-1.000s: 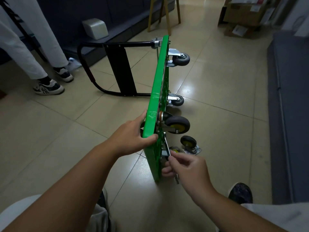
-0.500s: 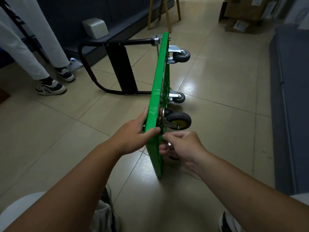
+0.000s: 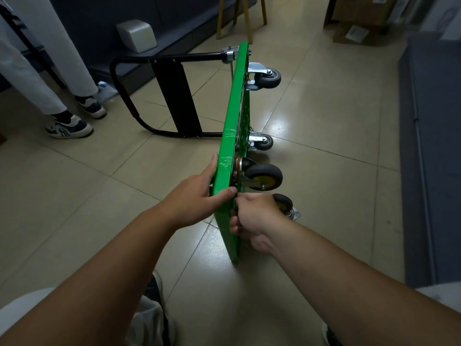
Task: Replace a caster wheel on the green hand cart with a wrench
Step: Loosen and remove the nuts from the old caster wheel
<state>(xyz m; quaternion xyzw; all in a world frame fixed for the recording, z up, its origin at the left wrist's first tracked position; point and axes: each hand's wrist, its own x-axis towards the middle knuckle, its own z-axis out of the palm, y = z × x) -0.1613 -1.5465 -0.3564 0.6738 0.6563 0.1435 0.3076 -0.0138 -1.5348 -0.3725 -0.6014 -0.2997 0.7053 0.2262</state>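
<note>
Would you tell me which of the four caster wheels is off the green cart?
The black caster lying on the floor just beyond the right hand; the other three are fixed to the underside of the green cart.

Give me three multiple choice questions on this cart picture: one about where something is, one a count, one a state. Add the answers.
1. Where is the loose caster?
A) on the floor, right of the cart
B) on a table
C) in a bucket

2. How many wheels show mounted on the cart?
A) two
B) three
C) five

3. What is the left hand doing?
A) hanging free
B) gripping the cart's upper edge
C) pressing flat on the floor

Answers:
1 A: it lies on the tiles just beyond the right hand.
2 B: two grey wheels at the far end, one black wheel nearer.
3 B: thumb and fingers wrap the green edge.
</note>
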